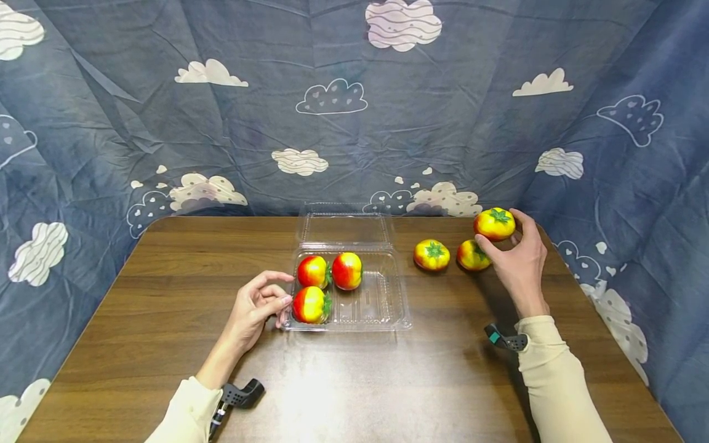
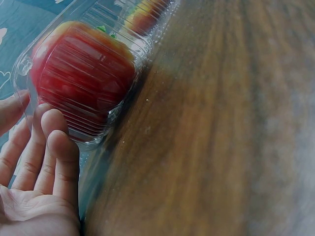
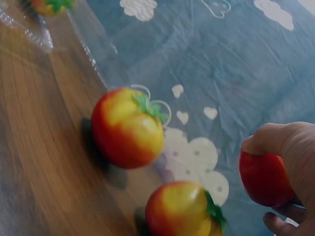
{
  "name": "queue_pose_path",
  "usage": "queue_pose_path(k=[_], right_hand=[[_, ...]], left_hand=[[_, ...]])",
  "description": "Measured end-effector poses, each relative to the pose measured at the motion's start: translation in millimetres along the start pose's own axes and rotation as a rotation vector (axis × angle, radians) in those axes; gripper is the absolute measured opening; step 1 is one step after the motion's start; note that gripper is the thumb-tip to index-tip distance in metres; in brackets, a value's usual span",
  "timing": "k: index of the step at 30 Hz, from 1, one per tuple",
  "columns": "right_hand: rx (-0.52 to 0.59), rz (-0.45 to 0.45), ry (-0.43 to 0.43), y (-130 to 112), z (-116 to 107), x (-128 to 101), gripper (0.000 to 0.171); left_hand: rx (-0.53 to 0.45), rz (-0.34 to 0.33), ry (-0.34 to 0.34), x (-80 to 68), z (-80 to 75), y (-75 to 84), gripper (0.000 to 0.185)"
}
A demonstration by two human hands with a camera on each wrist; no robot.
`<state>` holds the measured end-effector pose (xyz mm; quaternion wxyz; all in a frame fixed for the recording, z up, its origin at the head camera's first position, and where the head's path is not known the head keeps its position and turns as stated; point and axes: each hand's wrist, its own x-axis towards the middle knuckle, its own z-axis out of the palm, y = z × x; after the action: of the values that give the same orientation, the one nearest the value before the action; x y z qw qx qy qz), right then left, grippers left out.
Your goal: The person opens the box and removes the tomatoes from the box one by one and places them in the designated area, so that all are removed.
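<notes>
In the head view, my left hand (image 1: 252, 311) holds the left edge of a clear plastic clamshell container (image 1: 382, 320), its thumb at the rim and some fingertips lower down. Three red-and-yellow tomatoes sit inside: one at back left (image 1: 312, 271), one at back middle (image 1: 347, 271) and one at front left (image 1: 310, 305). At the far right, my right hand (image 1: 520, 258) grips another tomato (image 1: 495, 224) between thumb and fingers, raised off the table. Below it, a tomato (image 1: 472, 256) rests on the table, partly hidden by the hand. Left of that lies one more tomato (image 1: 432, 255).
The container's clear lid (image 1: 346, 229) stands open behind it, toward the back edge of the wooden table (image 1: 183, 264). A blue cloud-print curtain (image 1: 332, 61) hangs around the back and sides. Each wrist wears a dark camera mount (image 1: 505, 338).
</notes>
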<state>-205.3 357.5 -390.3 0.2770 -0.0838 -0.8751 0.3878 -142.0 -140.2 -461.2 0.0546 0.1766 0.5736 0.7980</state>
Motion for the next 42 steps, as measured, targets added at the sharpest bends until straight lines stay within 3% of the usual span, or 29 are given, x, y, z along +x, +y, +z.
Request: queue_pose_path(k=[12, 19, 29, 42], right_hand=[[-0.048, 0.18, 0.026, 25.4, -16.9, 8.6, 0.082], [-0.105, 0.178, -0.006, 38.9, -18.4, 8.3, 0.082], [-0.129, 0.293, -0.096, 54.9, -19.6, 8.6, 0.088], [-0.194, 0.306, -0.154, 68.1, -17.4, 6.3, 0.087]], left_hand=[[-0.004, -0.008, -0.001, -0.8, -1.9, 0.2, 0.035], [-0.001, -0.006, 0.004, -1.1, -3.0, -0.2, 0.036], [-0.004, -0.009, 0.005, -0.2, -1.3, 1.5, 0.036], [-0.01, -0.012, 0.003, 0.2, 0.3, 0.3, 0.035]])
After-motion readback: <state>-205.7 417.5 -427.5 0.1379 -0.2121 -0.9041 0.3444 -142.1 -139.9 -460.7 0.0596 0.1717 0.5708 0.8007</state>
